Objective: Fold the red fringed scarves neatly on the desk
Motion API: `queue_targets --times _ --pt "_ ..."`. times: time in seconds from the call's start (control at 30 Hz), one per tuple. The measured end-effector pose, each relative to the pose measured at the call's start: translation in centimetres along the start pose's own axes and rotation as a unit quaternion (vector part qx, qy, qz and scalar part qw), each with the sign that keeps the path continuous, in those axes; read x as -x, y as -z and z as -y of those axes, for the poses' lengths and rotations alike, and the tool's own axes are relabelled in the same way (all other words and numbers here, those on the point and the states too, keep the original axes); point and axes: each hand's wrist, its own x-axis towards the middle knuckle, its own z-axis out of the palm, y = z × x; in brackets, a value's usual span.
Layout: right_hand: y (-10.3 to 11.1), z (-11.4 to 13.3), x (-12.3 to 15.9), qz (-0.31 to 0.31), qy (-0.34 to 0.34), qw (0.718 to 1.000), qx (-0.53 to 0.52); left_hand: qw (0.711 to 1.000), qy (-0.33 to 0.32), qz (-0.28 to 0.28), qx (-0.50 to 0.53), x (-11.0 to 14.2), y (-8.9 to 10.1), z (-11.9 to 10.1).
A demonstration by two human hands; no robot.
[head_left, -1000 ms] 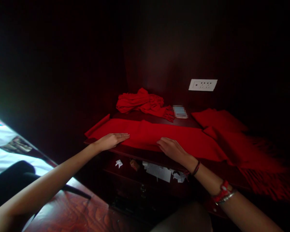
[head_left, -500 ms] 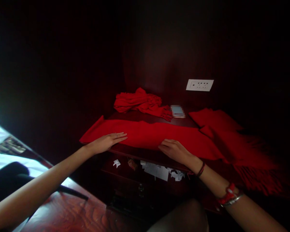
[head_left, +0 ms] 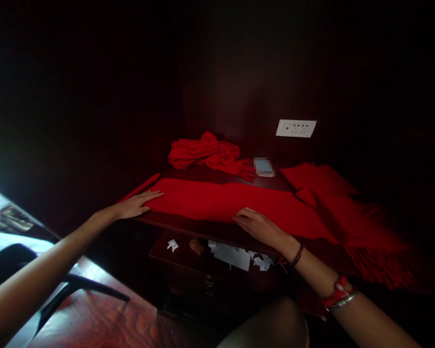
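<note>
A long red scarf lies spread and folded lengthwise along the dark wooden desk. My left hand rests open on its left part near the desk's front edge, fingers stretched flat across the cloth. At the left end, a narrow strip of red cloth stands up beyond that hand. My right hand lies on the scarf's front edge, right of the middle, with its fingers loosely bent and slightly apart. No cloth shows gripped in it. The scarf's fringed end spreads at the right, dim and blurred.
A crumpled red scarf sits at the back, beside a pixelated flat object. A white socket plate is on the wall. Below the desktop, a shelf holds papers and crumpled scraps. A dark chair stands at left.
My left hand has slid left along the scarf toward its left end, where the cloth now folds up into a narrow strip. My right hand stays nearly in place, its fingers slightly looser.
</note>
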Motion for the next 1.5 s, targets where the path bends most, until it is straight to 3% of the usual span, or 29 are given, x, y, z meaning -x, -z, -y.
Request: queue_targets --times 0.1,0.2,0.3,0.37,0.47,0.57,0.63,0.77,0.9,1.07,1.17,1.33,1.5 --pt "0.0 -0.2 0.0 -0.005 -0.003 0.999 -0.036 0.999 0.001 0.034 -0.007 -1.7 2.0 -2.3" --pt "-0.1 -0.2 -0.1 0.002 -0.009 0.998 -0.06 0.996 -0.035 0.073 0.046 -5.0 3.9 -7.2" --pt "0.0 -0.1 -0.1 0.016 -0.021 0.997 -0.07 0.993 -0.021 0.063 0.103 -8.9 3.2 -11.8" --pt "0.1 -0.2 0.1 0.028 -0.034 0.997 -0.069 0.99 0.004 0.067 0.121 -10.9 1.5 -13.2" --pt "0.2 -0.6 0.7 0.039 -0.065 0.995 -0.071 0.988 0.016 0.102 0.118 -11.9 -1.3 -12.4" --pt "0.0 -1.0 1.3 0.027 -0.088 0.992 -0.087 0.988 -0.007 0.097 0.116 -11.3 -2.1 -10.9" --pt "-0.2 -1.1 1.4 0.011 -0.089 0.992 -0.091 0.991 -0.045 0.059 0.115 -10.7 -1.5 -10.9" --pt "-0.3 -1.2 1.2 -0.006 -0.083 0.995 -0.06 0.989 -0.121 -0.018 0.087 -10.3 0.7 -13.1" --pt "0.1 -1.4 0.9 0.024 -0.071 0.997 0.02 0.988 -0.156 0.002 0.004 -10.9 2.0 -14.3" --pt "0.5 -1.4 0.9 0.057 -0.049 0.994 0.08 0.987 -0.15 0.021 -0.059 -11.0 2.0 -14.0" --pt "0.4 -1.3 1.0 0.072 -0.027 0.992 0.101 0.99 -0.124 0.028 -0.067 -10.8 1.5 -13.8" --pt "0.0 -1.3 1.2 0.073 -0.005 0.989 0.129 0.987 -0.148 0.036 -0.044 -10.8 1.5 -13.1" --pt "-0.2 -1.4 1.2 0.078 -0.01 0.988 0.132 0.989 -0.132 0.023 -0.063 -11.0 1.4 -13.3"
